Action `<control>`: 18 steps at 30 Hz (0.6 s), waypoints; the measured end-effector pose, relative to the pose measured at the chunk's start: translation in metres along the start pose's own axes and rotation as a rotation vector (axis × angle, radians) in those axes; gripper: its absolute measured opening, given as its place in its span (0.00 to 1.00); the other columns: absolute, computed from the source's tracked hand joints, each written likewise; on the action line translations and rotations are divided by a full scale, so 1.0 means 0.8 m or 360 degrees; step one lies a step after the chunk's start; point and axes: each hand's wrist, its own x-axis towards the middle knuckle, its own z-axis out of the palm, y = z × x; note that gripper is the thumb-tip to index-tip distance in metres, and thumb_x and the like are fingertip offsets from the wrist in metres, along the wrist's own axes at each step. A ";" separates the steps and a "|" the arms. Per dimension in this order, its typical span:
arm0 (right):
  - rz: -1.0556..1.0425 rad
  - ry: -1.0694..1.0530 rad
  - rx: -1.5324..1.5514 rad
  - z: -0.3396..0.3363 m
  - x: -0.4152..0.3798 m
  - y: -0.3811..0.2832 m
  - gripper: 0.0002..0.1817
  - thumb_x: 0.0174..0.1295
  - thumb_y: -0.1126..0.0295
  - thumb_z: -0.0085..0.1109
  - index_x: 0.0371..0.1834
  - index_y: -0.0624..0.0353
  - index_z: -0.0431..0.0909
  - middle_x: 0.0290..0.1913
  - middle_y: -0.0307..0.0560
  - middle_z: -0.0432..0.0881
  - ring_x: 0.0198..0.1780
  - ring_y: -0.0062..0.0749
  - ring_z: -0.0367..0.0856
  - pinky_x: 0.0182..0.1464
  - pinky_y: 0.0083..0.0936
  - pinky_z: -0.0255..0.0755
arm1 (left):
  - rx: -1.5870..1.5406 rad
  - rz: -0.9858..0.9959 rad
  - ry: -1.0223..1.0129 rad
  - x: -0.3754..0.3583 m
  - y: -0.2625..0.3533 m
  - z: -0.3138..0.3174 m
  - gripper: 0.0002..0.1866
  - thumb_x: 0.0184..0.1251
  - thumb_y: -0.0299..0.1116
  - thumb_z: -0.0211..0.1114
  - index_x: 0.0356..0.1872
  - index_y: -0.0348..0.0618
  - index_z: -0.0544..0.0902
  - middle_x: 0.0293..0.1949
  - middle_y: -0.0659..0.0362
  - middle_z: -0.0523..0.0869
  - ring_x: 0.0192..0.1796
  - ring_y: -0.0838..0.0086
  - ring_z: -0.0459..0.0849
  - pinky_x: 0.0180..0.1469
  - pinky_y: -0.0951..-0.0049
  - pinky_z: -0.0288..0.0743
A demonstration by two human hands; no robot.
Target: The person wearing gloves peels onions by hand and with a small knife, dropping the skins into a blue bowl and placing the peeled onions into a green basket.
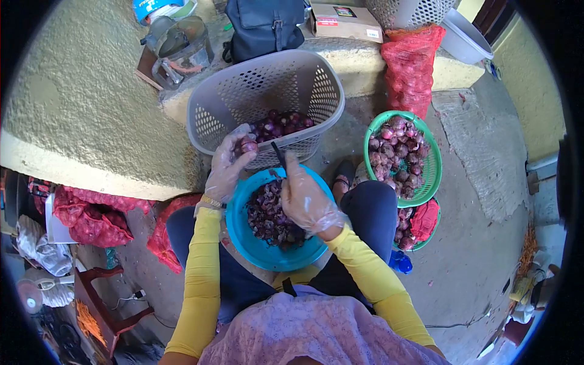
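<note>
In the head view, my left hand (224,167), in a clear plastic glove, is closed around a red onion (249,146) near the front rim of the grey laundry basket. My right hand (307,199), gloved too, grips a dark-handled knife (278,153) pointing up and left; the blade is hard to make out. Below both hands, the blue basin (239,234) sits between my knees with dark onion skins (272,218) in it. Behind them stands the grey basket (243,91), holding several shiny purple onions (281,125).
A green basket (437,173) of unpeeled onions stands at right, over another with a red cloth (424,220). Behind it is a red mesh sack (412,70). A backpack (266,27) and carton (347,23) rest on the ledge. More mesh sacks (91,222) lie at left.
</note>
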 end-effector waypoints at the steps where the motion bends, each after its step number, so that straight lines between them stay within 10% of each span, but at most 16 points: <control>1: 0.0039 -0.0074 0.0086 -0.013 0.001 -0.002 0.31 0.69 0.79 0.58 0.75 0.76 0.65 0.35 0.63 0.79 0.38 0.59 0.82 0.45 0.43 0.77 | -0.0346 -0.0060 0.0007 -0.004 0.003 -0.002 0.26 0.72 0.26 0.71 0.69 0.37 0.77 0.73 0.50 0.78 0.69 0.67 0.80 0.71 0.64 0.75; 4: -0.0167 0.0163 0.0273 -0.025 0.008 -0.002 0.25 0.75 0.73 0.59 0.72 0.71 0.70 0.30 0.56 0.77 0.30 0.47 0.80 0.39 0.39 0.77 | -0.0885 -0.0178 0.0039 -0.017 0.037 -0.005 0.26 0.74 0.27 0.71 0.70 0.38 0.76 0.74 0.50 0.76 0.69 0.66 0.80 0.72 0.62 0.76; 5: 0.0009 -0.0025 0.0611 -0.035 0.016 -0.004 0.19 0.81 0.67 0.55 0.69 0.65 0.74 0.28 0.46 0.75 0.26 0.28 0.76 0.33 0.29 0.74 | -0.1078 -0.0245 0.0049 -0.018 0.051 -0.006 0.25 0.75 0.28 0.70 0.70 0.38 0.76 0.74 0.49 0.75 0.69 0.64 0.81 0.72 0.60 0.77; 8: 0.0174 -0.0114 0.0903 -0.054 0.043 -0.012 0.18 0.80 0.69 0.55 0.67 0.65 0.75 0.29 0.48 0.80 0.29 0.32 0.80 0.36 0.33 0.77 | -0.1246 -0.0273 -0.0087 -0.010 0.066 -0.019 0.26 0.76 0.31 0.69 0.71 0.39 0.74 0.73 0.47 0.76 0.68 0.62 0.83 0.70 0.59 0.81; 9: 0.0225 -0.0138 0.1191 -0.069 0.054 -0.034 0.14 0.83 0.68 0.52 0.64 0.63 0.76 0.28 0.35 0.74 0.29 0.16 0.71 0.33 0.22 0.71 | -0.1246 -0.0244 -0.0071 -0.003 0.068 -0.023 0.26 0.76 0.31 0.69 0.71 0.39 0.74 0.73 0.47 0.76 0.68 0.62 0.83 0.70 0.59 0.81; 18: 0.0129 0.0029 0.0953 -0.055 0.164 -0.025 0.17 0.87 0.60 0.45 0.46 0.58 0.81 0.26 0.28 0.66 0.27 0.14 0.62 0.30 0.18 0.61 | -0.1711 -0.0145 -0.0018 0.057 0.068 -0.033 0.27 0.85 0.49 0.58 0.70 0.37 0.73 0.66 0.44 0.82 0.61 0.62 0.88 0.69 0.58 0.84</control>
